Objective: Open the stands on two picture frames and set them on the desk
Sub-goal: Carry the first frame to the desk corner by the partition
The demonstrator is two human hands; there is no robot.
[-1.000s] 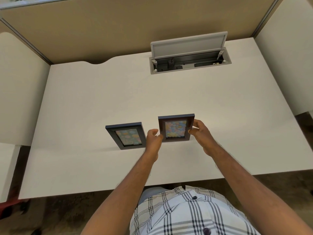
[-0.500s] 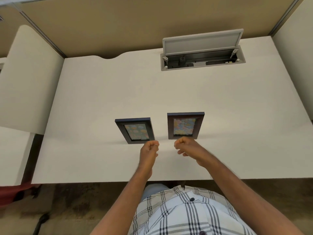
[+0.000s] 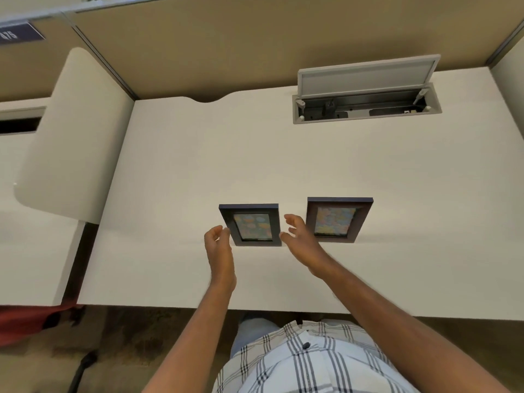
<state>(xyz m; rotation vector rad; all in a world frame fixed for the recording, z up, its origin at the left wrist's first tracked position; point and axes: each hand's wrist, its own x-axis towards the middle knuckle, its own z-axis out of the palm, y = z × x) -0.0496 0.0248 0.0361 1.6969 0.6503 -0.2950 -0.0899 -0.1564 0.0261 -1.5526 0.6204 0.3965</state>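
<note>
1. Two picture frames stand on the white desk (image 3: 368, 171), both well in front of the open cable hatch (image 3: 365, 104) and toward the person. The dark frame (image 3: 251, 225) is to the left of the hatch line, and the brown frame (image 3: 338, 219) sits almost straight in front of the hatch.
2. Both look propped upright with pictures facing the person, though their stands are hidden behind, so I can only guess they are open.
3. The left hand (image 3: 219, 245) is open, fingers loosely curled, empty, just beside the dark frame's left edge.
4. The right hand (image 3: 299, 235) is spread wide, empty, in the gap between the frames.
5. The dark frame lies directly between the two palms, its long side upright; both hands are equally near it, so a two-sided grip or nudge seems the likely next move.
</note>
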